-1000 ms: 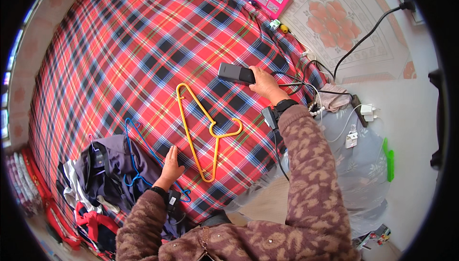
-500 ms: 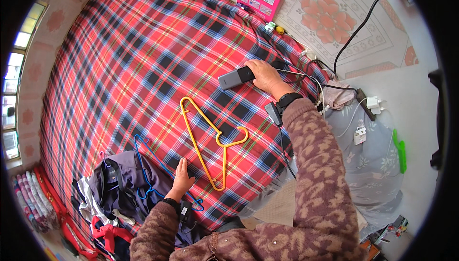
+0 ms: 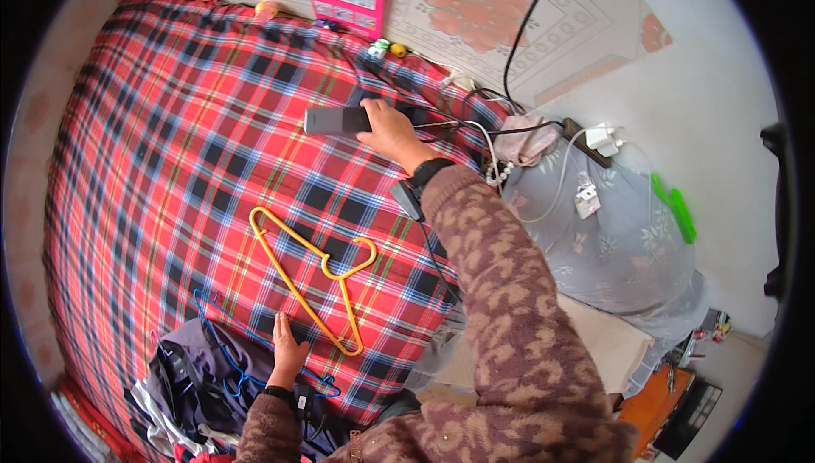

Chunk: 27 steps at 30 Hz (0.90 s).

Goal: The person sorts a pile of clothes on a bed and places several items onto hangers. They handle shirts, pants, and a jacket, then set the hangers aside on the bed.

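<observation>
My right hand (image 3: 389,129) is closed around the right end of a flat grey-and-black device (image 3: 327,120), shaped like a phone or power bank, at the far side of the bed. A white cable (image 3: 437,124) runs beside that hand. My left hand (image 3: 289,351) rests with fingers stretched out at the near edge, holding nothing. Beside it lie a blue hanger (image 3: 231,365) and a dark grey garment (image 3: 174,374). A yellow hanger (image 3: 299,297) lies on the plaid bedsheet (image 3: 170,208) between my two hands.
A small black adapter (image 3: 407,200) with a cord lies by my right wrist. Cables, a crumpled pinkish cloth (image 3: 526,142) and a power strip (image 3: 586,142) are to the right. A pink board (image 3: 346,5) leans on the patterned wall. A green object (image 3: 675,208) is far right.
The view has turned to the right, so the bed and hangers appear farther left. My right hand keeps its hold on the device, and my left hand stays by the clothes.
</observation>
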Available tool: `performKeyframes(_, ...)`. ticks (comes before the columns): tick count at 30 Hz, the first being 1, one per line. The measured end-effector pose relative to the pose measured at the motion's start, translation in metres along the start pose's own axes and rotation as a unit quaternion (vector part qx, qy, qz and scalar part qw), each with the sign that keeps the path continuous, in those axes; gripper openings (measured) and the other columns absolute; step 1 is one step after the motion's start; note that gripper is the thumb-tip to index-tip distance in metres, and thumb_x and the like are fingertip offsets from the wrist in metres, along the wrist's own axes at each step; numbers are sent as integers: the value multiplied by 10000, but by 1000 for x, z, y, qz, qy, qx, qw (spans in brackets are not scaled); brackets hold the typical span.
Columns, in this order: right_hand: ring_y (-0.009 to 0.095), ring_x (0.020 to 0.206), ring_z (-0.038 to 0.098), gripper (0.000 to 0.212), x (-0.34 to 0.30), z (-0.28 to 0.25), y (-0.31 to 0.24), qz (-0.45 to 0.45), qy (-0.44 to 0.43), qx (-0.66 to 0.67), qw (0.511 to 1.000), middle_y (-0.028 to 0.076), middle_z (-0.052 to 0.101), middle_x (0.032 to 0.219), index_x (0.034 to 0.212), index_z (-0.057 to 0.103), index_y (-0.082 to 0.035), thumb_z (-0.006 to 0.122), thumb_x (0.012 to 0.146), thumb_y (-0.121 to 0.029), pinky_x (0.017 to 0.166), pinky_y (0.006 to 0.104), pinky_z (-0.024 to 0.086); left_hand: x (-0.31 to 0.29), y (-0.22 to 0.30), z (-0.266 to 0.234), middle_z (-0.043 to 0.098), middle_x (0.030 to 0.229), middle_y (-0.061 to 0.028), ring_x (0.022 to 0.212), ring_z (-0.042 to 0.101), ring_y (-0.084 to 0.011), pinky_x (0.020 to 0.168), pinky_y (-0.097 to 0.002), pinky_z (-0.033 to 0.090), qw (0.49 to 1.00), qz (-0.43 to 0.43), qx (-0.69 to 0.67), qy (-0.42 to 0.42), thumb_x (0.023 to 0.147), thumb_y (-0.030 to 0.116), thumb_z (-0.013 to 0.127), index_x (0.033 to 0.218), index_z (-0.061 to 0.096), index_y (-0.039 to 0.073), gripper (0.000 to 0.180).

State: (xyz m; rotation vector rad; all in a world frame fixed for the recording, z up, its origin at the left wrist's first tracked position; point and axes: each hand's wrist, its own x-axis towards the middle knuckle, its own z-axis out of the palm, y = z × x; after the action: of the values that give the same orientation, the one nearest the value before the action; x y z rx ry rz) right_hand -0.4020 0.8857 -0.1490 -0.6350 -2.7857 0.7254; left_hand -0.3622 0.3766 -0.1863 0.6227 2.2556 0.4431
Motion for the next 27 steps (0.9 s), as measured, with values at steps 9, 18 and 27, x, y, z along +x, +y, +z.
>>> performKeyframes(9,365,929,599,522,51,-9,7,204,114,-17,972,216,557,1045,1091,475,30,717,739,-269,773,422,517,1,-3,-4,239,1452,-241,1357,227,-375,1113,-389,232,1000,-7,4,-16,633,67,650,1423,196,-13,914)
performKeyframes(18,298,816,625,173,61,8,30,188,185,-149,953,152,572,916,954,526,-15,535,835,-141,677,389,532,2,-7,-5,230,1451,-249,1353,234,-382,1115,-375,239,1000,14,9,-19,638,46,658,1422,189,-17,916)
performKeyframes(27,340,1074,504,414,9,-42,-12,47,200,-31,978,165,508,1136,1109,521,-3,658,740,-132,912,433,430,3,-9,-6,233,1451,-247,1359,223,-375,1117,-371,233,999,23,-8,-20,641,40,653,1423,189,-17,911)
